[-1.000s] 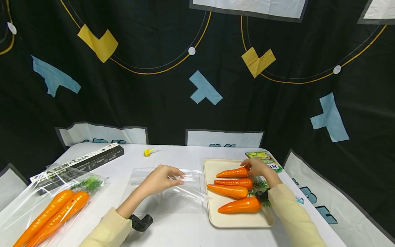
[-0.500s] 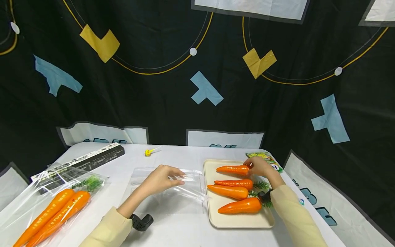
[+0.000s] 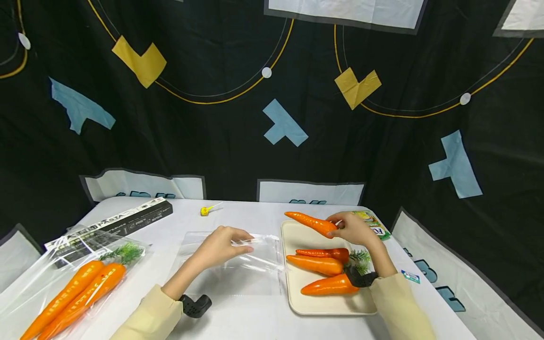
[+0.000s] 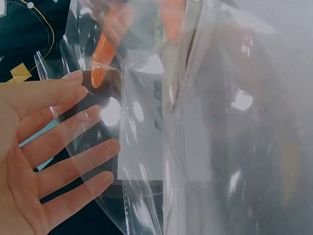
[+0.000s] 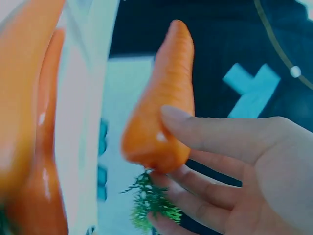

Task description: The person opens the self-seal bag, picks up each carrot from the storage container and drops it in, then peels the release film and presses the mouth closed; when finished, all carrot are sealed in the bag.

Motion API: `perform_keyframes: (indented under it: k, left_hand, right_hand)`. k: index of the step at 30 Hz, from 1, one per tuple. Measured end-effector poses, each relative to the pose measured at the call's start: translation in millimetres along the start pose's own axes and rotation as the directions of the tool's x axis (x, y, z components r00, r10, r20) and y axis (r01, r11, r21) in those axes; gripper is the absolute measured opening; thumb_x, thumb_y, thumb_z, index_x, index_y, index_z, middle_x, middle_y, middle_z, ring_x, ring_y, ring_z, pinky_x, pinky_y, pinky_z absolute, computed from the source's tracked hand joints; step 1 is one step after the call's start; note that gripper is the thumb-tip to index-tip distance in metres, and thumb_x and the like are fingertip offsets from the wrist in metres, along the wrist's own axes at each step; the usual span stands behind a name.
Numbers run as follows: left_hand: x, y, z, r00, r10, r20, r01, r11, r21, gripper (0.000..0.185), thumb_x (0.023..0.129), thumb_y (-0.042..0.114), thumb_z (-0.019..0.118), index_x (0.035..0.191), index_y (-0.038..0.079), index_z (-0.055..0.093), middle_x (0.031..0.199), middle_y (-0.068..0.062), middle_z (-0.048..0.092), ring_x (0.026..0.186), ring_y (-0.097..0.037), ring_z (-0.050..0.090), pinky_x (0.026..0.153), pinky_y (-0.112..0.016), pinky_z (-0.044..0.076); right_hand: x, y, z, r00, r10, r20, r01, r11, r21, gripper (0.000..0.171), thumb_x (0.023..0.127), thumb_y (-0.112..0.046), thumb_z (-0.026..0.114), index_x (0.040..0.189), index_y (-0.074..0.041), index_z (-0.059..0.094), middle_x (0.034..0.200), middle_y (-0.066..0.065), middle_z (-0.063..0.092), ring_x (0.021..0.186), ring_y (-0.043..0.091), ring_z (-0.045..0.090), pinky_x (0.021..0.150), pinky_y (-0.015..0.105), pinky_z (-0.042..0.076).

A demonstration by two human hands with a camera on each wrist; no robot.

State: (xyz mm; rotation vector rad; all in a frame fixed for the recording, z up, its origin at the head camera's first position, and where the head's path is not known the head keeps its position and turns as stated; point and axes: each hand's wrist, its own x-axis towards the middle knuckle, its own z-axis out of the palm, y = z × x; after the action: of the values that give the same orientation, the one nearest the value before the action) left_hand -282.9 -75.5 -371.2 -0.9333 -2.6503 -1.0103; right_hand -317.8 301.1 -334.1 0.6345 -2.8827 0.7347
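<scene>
My right hand [image 3: 350, 229] grips an orange carrot [image 3: 307, 221] by its thick end, held up over the far edge of the beige tray [image 3: 297, 304]. In the right wrist view its green leafy top [image 5: 149, 203] hangs beneath the fingers, the thumb on the carrot's side. Three more carrots [image 3: 316, 264] lie side by side on the tray. My left hand [image 3: 223, 245] pinches the edge of a clear plastic bag [image 3: 263, 264] between thumb and index finger. The other fingers [image 4: 80, 161] are spread against the film in the left wrist view.
At left lies another clear bag [image 3: 40, 288] with two large carrots [image 3: 78, 295] inside. Behind it is a long black-and-white box [image 3: 146, 218]. A small yellow item [image 3: 204, 211] sits at the back, and a green-yellow packet [image 3: 379, 230] beyond the tray's right corner.
My right hand has lifted the farthest carrot off the tray, raising it up and slightly left, its tip tilting upward. The left hand and its bag have stayed in place.
</scene>
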Motion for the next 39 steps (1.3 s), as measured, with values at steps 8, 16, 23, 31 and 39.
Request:
perform_keyframes:
  k: [8, 16, 23, 31, 39]
  left_hand:
    - [0.6, -1.5, -0.5, 0.999, -0.028, -0.021, 0.028, 1.000, -0.003, 0.025, 0.085, 0.023, 0.075, 0.106, 0.010, 0.074, 0.102, -0.004, 0.072, 0.094, -0.030, 0.068, 0.083, -0.045, 0.053]
    - [0.8, 0.3, 2.8, 1.000, 0.020, -0.017, -0.020, 1.000, 0.009, 0.022, 0.084, 0.021, 0.075, 0.104, 0.012, 0.075, 0.100, 0.003, 0.073, 0.091, -0.025, 0.068, 0.080, -0.041, 0.053]
    - [0.6, 0.4, 4.6, 1.000, -0.013, -0.020, 0.014, 1.000, 0.024, 0.020, 0.084, 0.021, 0.075, 0.103, 0.013, 0.076, 0.099, 0.002, 0.073, 0.090, -0.023, 0.068, 0.078, -0.039, 0.053]
    - [1.3, -2.6, 3.3, 0.998, -0.021, -0.052, 0.023, 0.999, 0.042, 0.018, 0.085, 0.021, 0.074, 0.101, 0.014, 0.076, 0.096, 0.005, 0.073, 0.088, -0.021, 0.068, 0.075, -0.039, 0.053]
    - [2.5, -1.6, 6.4, 0.998, -0.014, -0.058, 0.015, 1.000, 0.026, 0.017, 0.084, 0.020, 0.075, 0.100, 0.013, 0.076, 0.096, 0.005, 0.073, 0.085, -0.019, 0.068, 0.074, -0.038, 0.053]
  right_hand:
    - [-16, -29, 13, 0.992, -0.066, 0.108, 0.061, 0.997, 0.048, 0.032, 0.082, -0.017, 0.077, 0.112, -0.008, 0.069, 0.104, 0.004, 0.066, 0.091, 0.025, 0.059, 0.073, 0.032, 0.051]
    - [-16, -48, 26, 0.967, -0.155, 0.200, 0.150, 0.988, 0.043, 0.029, 0.082, -0.012, 0.077, 0.110, -0.011, 0.070, 0.099, -0.002, 0.065, 0.087, 0.019, 0.058, 0.077, 0.031, 0.052]
    - [-20, -56, 22, 0.978, -0.137, 0.160, 0.135, 0.991, 0.023, 0.030, 0.082, -0.014, 0.077, 0.111, -0.009, 0.069, 0.098, -0.001, 0.065, 0.087, 0.019, 0.058, 0.077, 0.036, 0.053]
    - [-30, -44, 4, 0.986, -0.069, 0.154, 0.068, 0.998, 0.011, 0.031, 0.081, -0.013, 0.078, 0.109, -0.007, 0.069, 0.098, 0.002, 0.064, 0.088, 0.022, 0.057, 0.074, 0.030, 0.051]
    - [-25, -46, 16, 0.972, -0.142, 0.187, 0.144, 0.990, 0.004, 0.029, 0.080, -0.011, 0.078, 0.108, -0.007, 0.070, 0.097, 0.000, 0.065, 0.087, 0.020, 0.059, 0.075, 0.031, 0.052]
